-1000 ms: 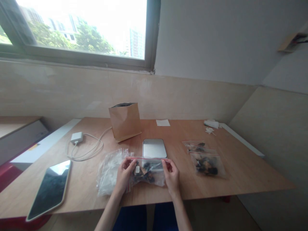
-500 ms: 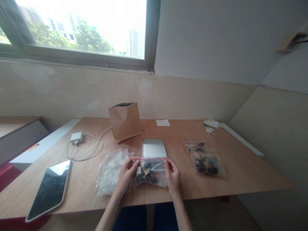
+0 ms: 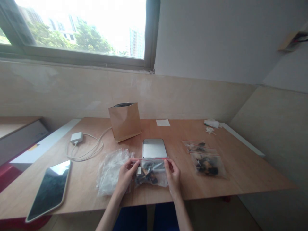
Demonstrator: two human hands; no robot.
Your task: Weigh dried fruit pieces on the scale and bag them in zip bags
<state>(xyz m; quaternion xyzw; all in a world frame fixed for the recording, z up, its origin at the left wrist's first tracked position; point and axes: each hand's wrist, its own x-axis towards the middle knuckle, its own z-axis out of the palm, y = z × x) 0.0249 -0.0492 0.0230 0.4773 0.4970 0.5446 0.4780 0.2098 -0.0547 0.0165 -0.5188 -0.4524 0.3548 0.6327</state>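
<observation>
Shifted slightly rightward since the earlier frame, a zip-top plastic bag [image 3: 151, 175] holding dark pieces is pinched along its red-lined top edge by the left hand [image 3: 126, 178] and the right hand [image 3: 173, 178]. It is held at the front of the table [image 3: 243, 176], just before a flat silver device [image 3: 154, 148], with a crumpled clear plastic bag [image 3: 111, 173] touching the left hand.

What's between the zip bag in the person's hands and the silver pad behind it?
Nothing visible: the zip bag sits directly in front of the silver pad, its red top edge reaching the pad's near edge. The left hand and right hand both grip that edge.
</observation>
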